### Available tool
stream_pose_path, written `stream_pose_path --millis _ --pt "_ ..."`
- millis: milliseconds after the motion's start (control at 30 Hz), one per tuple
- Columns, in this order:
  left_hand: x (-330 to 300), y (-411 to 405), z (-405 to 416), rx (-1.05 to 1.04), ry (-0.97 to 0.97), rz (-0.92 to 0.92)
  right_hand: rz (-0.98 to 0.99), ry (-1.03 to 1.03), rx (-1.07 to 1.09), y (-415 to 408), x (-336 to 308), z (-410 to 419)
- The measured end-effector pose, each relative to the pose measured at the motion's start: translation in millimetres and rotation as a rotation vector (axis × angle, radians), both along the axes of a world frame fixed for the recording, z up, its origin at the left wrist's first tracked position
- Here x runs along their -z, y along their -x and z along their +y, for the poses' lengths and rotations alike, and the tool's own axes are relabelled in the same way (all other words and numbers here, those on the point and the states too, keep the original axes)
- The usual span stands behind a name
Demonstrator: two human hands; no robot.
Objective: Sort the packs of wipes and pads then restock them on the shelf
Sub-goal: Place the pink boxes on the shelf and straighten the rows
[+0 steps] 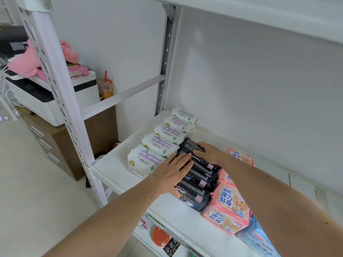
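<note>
On the white shelf [115, 171] three rows of packs run front to back. White packs with purple print [159, 143] line the left side. Black packs [196, 184] fill the middle row. Pink packs with a bear picture [227, 203] stand on the right. My left hand [172, 171] lies flat with straight fingers on the left flank of the black row. My right hand [207, 150] rests over the rearmost black packs, fingers pressing against the back pack [191, 143].
A light blue pack [259, 238] sits at the front right corner. The shelf above overhangs closely. A lower shelf holds small items, one an orange disc [160, 235]. To the left stand the white upright post [61, 93], a printer [46, 97] on a brown cabinet and a drink cup [106, 88].
</note>
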State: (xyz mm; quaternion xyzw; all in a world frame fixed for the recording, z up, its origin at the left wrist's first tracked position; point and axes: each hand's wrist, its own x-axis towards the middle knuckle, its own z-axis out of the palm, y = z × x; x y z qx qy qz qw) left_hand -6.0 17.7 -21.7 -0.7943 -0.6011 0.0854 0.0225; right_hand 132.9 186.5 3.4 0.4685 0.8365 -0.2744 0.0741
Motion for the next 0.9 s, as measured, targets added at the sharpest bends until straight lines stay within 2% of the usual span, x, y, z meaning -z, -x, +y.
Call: stream_pose_path --millis 300,467,700,900 --pt "2.7 -1.9 2.7 -0.045 -0.019 -0.052 -0.072 0.052 -0.087 -2.7 -7.2 2.4" --pt "8.6 -1.8 7.5 -0.04 -0.004 -0.029 0.0 0.104 0.013 8.0 -1.3 -6.2" --pt "8.0 -2.8 8.0 -0.044 -0.026 -0.042 -0.025 0.073 -0.049 7.8 -2.3 -4.7" --pt "9.7 -2.2 9.7 -0.049 -0.022 -0.037 -0.005 0.189 0.041 19.3 -2.2 -10.0"
